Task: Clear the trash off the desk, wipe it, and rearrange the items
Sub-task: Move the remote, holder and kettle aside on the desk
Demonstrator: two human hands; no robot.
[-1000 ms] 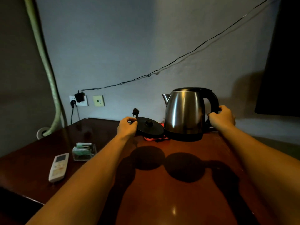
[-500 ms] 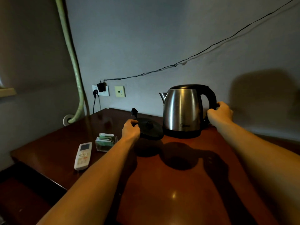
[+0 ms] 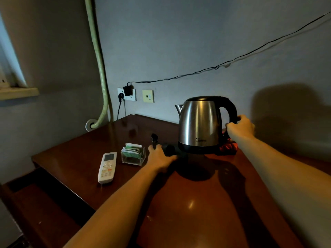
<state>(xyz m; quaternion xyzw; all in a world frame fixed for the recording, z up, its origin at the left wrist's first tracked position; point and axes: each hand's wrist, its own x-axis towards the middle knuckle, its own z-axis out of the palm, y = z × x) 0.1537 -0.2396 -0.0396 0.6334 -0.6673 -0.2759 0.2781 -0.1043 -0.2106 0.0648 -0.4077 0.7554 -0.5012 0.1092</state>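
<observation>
Right hand [image 3: 240,127]: fingers curl round the black handle of the steel electric kettle [image 3: 199,125], at 1 o'clock on the dark wooden desk [image 3: 197,203].
Left hand [image 3: 159,157]: grips the round black kettle base [image 3: 169,149], just at 9 o'clock of the kettle.
Red cloth [image 3: 229,148]: behind the kettle.
Clear packet holder [image 3: 133,154], white remote control [image 3: 107,167]: at 9 o'clock of the left hand.

**Dark wooden desk and its load**

The glossy reddish-brown desk [image 3: 197,212] carries 1 white remote control [image 3: 107,167] near its left edge, 1 clear holder of packets [image 3: 133,154] just beside it, a black kettle base [image 3: 170,149], and a red cloth [image 3: 229,148] farther right.
</observation>
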